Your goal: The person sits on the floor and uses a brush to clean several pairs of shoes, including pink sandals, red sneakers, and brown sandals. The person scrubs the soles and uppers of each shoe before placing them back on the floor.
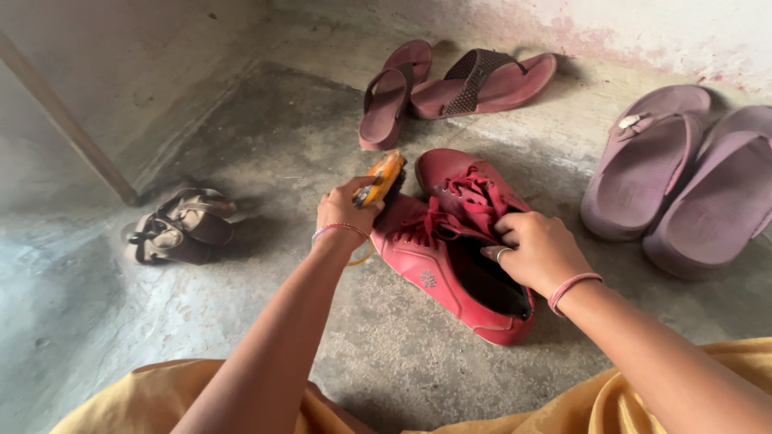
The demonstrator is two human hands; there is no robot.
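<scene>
Rough grey concrete floor [241, 145] fills the view, patchy and worn, meeting a pale plaster wall [683, 24] stained pink at its foot. At the right lie two broad mauve slides [683, 177], thick-soled and smooth, side by side. At the top rest two flat maroon sandals [450, 84], one with a woven mesh strap. In the middle sit the red lace-up shoes [450, 249], matte canvas-like uppers with red laces, one behind the other and touching. The right hand [539, 249] grips the nearer shoe at its opening, fingers curled over the collar and tongue, a ring on one finger and a pink bangle at the wrist. The left hand [346, 213] is closed around an orange brush [382, 178], its dark bristles pressed to the shoe's toe. Off left sits a pair of brown strappy sandals [181, 227], bunched together. Mustard-yellow cloth [161, 398] drapes along the bottom edge.
</scene>
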